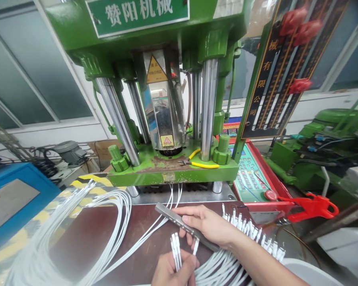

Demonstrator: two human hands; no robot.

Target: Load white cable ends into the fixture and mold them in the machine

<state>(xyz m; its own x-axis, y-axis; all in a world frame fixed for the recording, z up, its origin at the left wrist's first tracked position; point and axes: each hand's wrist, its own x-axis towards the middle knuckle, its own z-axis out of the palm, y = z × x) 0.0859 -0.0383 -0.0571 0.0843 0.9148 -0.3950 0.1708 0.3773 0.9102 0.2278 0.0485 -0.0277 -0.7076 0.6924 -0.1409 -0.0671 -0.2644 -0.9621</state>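
Head view: right hand [207,226] pinches a flat grey metal bar [179,222] between thumb and fingers, holding it slantwise over the brown worktable [86,238]. Just below, left hand [170,270] closes around a few white cable ends [176,248] (thin, with moulded plug tips pointing up). More white cables [86,222] loop leftward, beneath the green press [173,167].
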